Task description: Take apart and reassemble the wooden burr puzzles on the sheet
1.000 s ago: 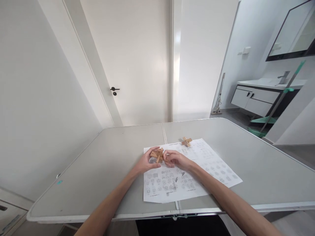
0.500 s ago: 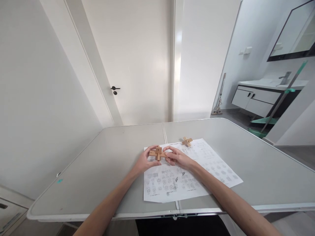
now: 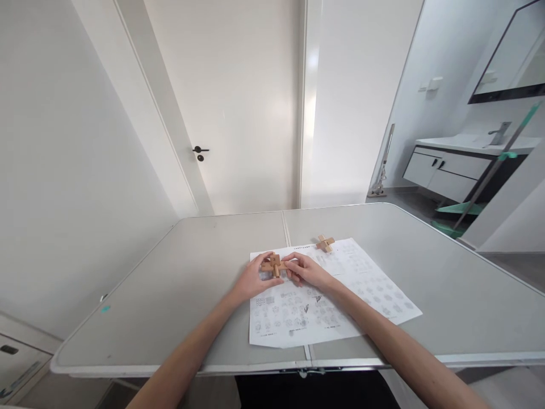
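Observation:
Over the upper left part of a printed paper sheet (image 3: 340, 318) I hold a wooden interlocking puzzle (image 3: 275, 264), made of notched brown pieces crossing one another. My left hand (image 3: 252, 279) is closed around its left side, fingers along the top and thumb at the lower front. The fingertips of my right hand (image 3: 307, 269) grip a piece sticking out on the right. Beyond my right hand, a second wooden puzzle (image 3: 326, 243), lighter and cross-shaped, lies by the sheet's far edge.
The grey folding table (image 3: 170, 318) has a centre seam and a metal rim. Past it stands a white door (image 3: 238, 113) with a black handle (image 3: 200, 150). A sink cabinet (image 3: 447, 165) and a green-handled dustpan (image 3: 451, 227) are at right.
The held puzzle is slightly lower and tilted differently, with both hands still on it. The whole view has shifted a little. The second puzzle lies as before.

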Tool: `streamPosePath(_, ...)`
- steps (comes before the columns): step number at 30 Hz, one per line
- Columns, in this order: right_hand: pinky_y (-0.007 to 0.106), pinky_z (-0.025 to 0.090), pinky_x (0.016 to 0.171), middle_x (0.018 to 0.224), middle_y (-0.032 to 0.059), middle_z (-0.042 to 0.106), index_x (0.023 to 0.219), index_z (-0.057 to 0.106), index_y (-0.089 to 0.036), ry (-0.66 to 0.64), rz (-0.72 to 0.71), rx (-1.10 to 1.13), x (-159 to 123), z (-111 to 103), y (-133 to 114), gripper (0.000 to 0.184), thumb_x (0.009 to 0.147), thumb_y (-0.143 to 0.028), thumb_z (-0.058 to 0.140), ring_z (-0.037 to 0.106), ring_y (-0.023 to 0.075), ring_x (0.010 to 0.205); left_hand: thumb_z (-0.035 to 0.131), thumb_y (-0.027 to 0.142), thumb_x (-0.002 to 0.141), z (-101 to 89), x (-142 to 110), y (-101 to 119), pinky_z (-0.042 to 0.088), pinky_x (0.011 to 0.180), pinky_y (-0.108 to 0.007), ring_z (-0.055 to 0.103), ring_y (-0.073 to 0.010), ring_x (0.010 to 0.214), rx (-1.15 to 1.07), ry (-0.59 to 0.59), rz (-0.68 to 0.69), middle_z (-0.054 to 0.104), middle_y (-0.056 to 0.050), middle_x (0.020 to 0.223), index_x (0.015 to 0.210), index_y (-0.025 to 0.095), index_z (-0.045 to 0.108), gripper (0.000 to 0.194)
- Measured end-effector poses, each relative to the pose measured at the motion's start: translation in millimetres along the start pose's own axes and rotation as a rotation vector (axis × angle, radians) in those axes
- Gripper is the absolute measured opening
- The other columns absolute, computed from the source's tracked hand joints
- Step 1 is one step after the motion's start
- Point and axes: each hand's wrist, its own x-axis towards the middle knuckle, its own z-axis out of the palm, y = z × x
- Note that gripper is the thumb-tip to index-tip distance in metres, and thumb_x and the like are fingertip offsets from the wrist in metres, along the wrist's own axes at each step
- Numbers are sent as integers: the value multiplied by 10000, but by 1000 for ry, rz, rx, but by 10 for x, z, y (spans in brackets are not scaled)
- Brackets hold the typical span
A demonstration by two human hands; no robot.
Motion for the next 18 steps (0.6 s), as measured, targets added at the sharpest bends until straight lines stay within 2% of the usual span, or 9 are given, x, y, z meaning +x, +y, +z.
streamPosePath(6,251,356,463,701,-56,591,1120,586,-191,-10,-5,2,5,-17,21,452,948,-607,612,495,86,440,876,533,695,-6,1,41,514,1076,-495,633,-310,1248,-31,14,-24,659,-98,1351,1383,270,545,808)
streamPosePath(12,247,351,459,693,-60,582,1117,591,-194,-7,-8,8,15,-18,43,447,945,-606,615,477,82,436,848,536,728,8,-13,49,481,1102,-526,603,-321,1288,6,7,-34,627,-97,1395,1411,291,509,801)
streamPosePath(18,252,365,463,668,-54,595,1077,604,-195,30,3,27,22,11,60,442,929,-610,635,494,91,436,880,523,675,-6,-21,67,514,1058,-495,635,-310,1226,-1,28,-15,659,-97,1326,1359,272,536,806)
